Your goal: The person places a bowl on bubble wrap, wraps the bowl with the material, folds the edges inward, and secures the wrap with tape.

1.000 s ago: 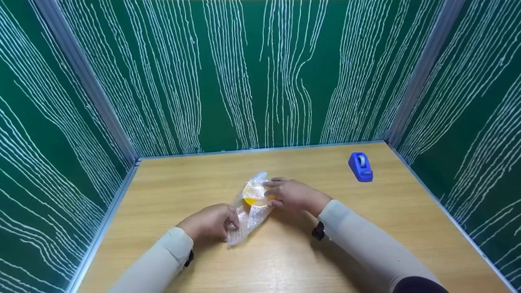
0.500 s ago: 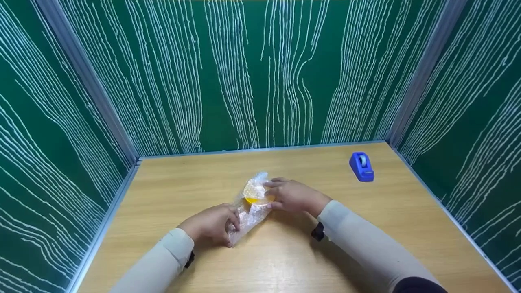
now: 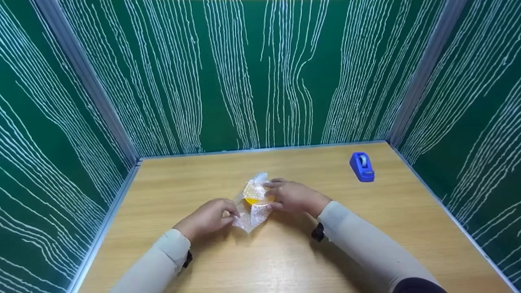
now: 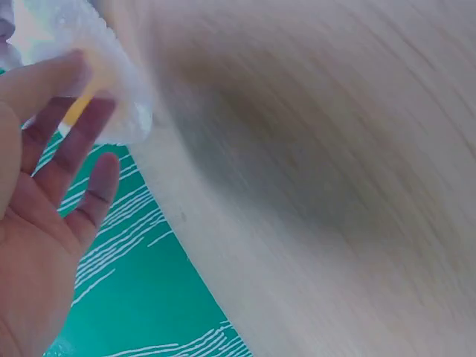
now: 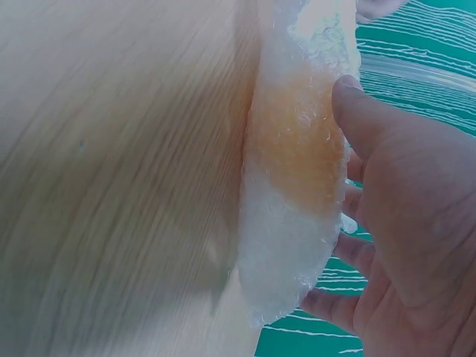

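Observation:
A piece of clear bubble wrap (image 3: 257, 215) lies around a round yellow object (image 3: 253, 201) in the middle of the table. A strip of yellow shows between the folds in the head view; its kind is hidden. At the wrap's near left edge, my left hand (image 3: 211, 215) pinches the film between thumb and fingers. My right hand (image 3: 295, 196) rests on the right side of the bundle with fingers spread. From the right wrist, the wrapped bundle (image 5: 294, 149) shows orange through the film, with the thumb and fingertips of my right hand (image 5: 416, 216) along its side.
A blue tape dispenser (image 3: 362, 167) stands at the back right of the wooden table (image 3: 183, 179). Green panels (image 3: 228, 101) with white wavy lines enclose the table at the back and both sides, with grey frame posts at the corners.
My left hand has moved up and slightly left, and the wrap's near end has drawn back toward the bundle. The right hand stays in place.

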`<state>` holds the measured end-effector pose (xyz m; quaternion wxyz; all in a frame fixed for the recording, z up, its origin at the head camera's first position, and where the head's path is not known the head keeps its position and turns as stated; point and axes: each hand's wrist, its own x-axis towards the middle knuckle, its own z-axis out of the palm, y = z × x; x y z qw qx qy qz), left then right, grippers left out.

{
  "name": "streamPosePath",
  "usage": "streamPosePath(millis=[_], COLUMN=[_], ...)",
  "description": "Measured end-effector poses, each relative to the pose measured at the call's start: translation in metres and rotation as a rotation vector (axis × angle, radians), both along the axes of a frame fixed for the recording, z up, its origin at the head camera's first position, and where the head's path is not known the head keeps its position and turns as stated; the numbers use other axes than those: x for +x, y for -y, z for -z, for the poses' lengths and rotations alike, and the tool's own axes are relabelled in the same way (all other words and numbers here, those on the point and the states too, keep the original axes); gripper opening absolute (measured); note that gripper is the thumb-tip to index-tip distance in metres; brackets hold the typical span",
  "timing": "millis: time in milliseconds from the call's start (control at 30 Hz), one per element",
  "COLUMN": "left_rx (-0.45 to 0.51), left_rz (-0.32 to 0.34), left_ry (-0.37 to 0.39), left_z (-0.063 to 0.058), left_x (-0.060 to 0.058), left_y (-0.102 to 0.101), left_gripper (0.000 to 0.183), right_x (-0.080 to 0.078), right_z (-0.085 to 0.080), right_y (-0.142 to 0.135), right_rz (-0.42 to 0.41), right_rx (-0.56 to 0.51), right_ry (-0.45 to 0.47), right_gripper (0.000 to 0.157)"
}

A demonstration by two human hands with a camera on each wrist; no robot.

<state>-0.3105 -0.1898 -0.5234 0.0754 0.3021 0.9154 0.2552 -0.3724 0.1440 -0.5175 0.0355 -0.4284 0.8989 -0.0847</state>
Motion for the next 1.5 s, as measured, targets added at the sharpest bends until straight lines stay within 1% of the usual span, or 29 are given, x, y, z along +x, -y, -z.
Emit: streamPosePath(millis=[133, 267, 333, 433, 533, 567, 733, 800, 900, 1000, 1100, 1167, 1333, 1400, 1500], left_rx=[0.074, 0.147, 0.180, 0.211, 0.199, 0.187, 0.095, 0.085, 0.111, 0.164, 0.208, 0.223, 0.207, 0.196, 0.186], left_rz=[-0.039, -0.056, -0.068, -0.109, -0.164, -0.176, -0.231, -0.254, -0.283, -0.309, -0.337, -0.359, -0.388, -0.391, -0.400], left_ry=[-0.003, -0.039, -0.056, -0.048, -0.036, -0.043, -0.134, -0.155, -0.167, -0.166, -0.163, -0.155, -0.176, -0.181, -0.167], left_z=[-0.006, -0.009, -0.009, -0.008, -0.006, -0.005, 0.000, 0.003, 0.008, 0.012, 0.015, 0.017, 0.021, 0.022, 0.022], left_x=[-0.001, -0.005, -0.009, -0.014, -0.021, -0.024, -0.035, -0.038, -0.043, -0.047, -0.049, -0.051, -0.053, -0.053, -0.053], left_y=[-0.005, -0.014, -0.019, -0.027, -0.036, -0.040, -0.055, -0.059, -0.064, -0.068, -0.072, -0.074, -0.080, -0.082, -0.084], left_gripper=[0.020, 0.013, 0.015, 0.023, 0.027, 0.028, 0.028, 0.027, 0.025, 0.022, 0.021, 0.020, 0.018, 0.017, 0.016], right_x=[0.000, -0.001, -0.001, -0.002, -0.001, -0.001, -0.001, -0.001, -0.002, -0.002, -0.002, -0.001, 0.000, 0.000, 0.001], right_z=[0.000, 0.000, 0.000, 0.001, 0.001, 0.001, 0.001, 0.001, 0.003, 0.004, 0.005, 0.005, 0.005, 0.006, 0.007], right_y=[0.000, 0.002, 0.003, 0.003, 0.003, 0.003, 0.002, 0.002, 0.002, 0.002, 0.001, 0.000, -0.002, -0.002, -0.004], right_rz=[0.005, 0.007, 0.005, -0.001, -0.008, -0.008, 0.005, 0.003, 0.002, 0.007, 0.015, 0.016, -0.021, -0.039, -0.036], right_rx=[0.001, 0.009, 0.009, 0.010, 0.005, 0.003, -0.003, -0.007, -0.010, -0.018, -0.026, -0.037, -0.070, -0.086, -0.113], right_ry=[0.000, 0.002, 0.003, -0.001, -0.010, -0.009, 0.005, 0.004, -0.002, -0.006, -0.010, -0.012, -0.042, -0.056, -0.061], right_gripper=[0.048, 0.048, 0.047, 0.043, 0.039, 0.038, 0.040, 0.040, 0.043, 0.048, 0.049, 0.046, 0.028, 0.025, 0.023])
